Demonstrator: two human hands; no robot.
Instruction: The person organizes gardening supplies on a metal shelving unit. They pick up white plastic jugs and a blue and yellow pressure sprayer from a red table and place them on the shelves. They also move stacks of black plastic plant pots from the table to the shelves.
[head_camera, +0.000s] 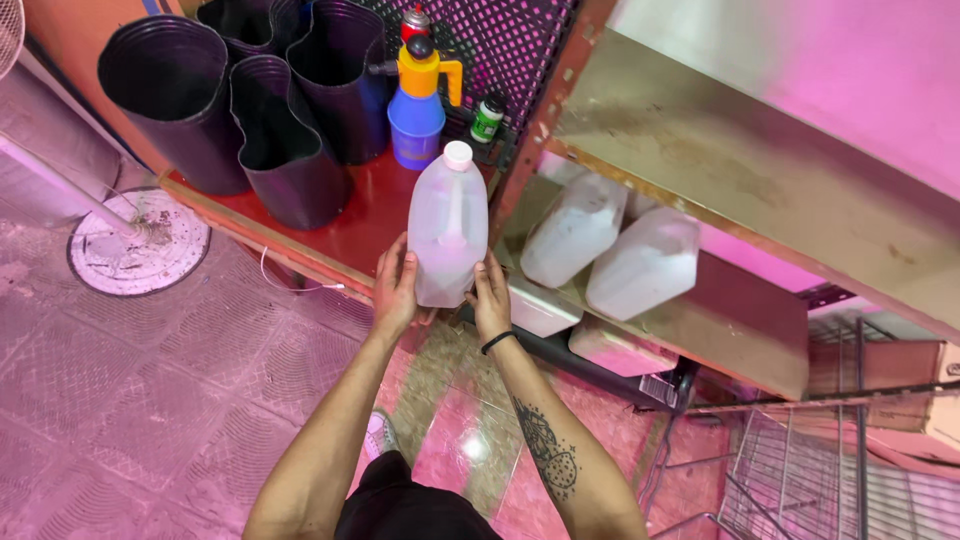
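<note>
Pink light washes over the whole corner, from the patterned floor tiles (150, 400) up to the metal rack that fills the upper half of the head view. We look down on our own two forearms, which reach toward the front edge of a red shelf (350, 230).

Between our hands stands a translucent white jug (448, 235) with a white cap, upright, its base at or just over the shelf's front edge near the orange upright post (545, 110). Our left hand (395, 290) presses on the jug's left side and our right hand (490, 300), with a dark band on the wrist, presses on its right side low down. Both grips are closed around the jug with the fingers wrapped onto its walls; neither palm is free. We cannot tell whether the jug's weight rests on the shelf or in our hands, because the fingers hide its base.

As far as we can judge, the jug is mid-handling at the shelf edge: it is neither pushed back among the other things nor carried clear of the rack.

Behind it on the red shelf stand several black plastic pots (270, 130), a blue and yellow pump sprayer (418, 100), and a small green-capped bottle (487, 118). On the lower shelf to the right, past the post, two more white jugs (610, 245) lie tilted side by side, touching each other. A round white base (135, 245) sits on the floor to the left, and a wire basket (820, 470) shows at the lower right corner.
</note>
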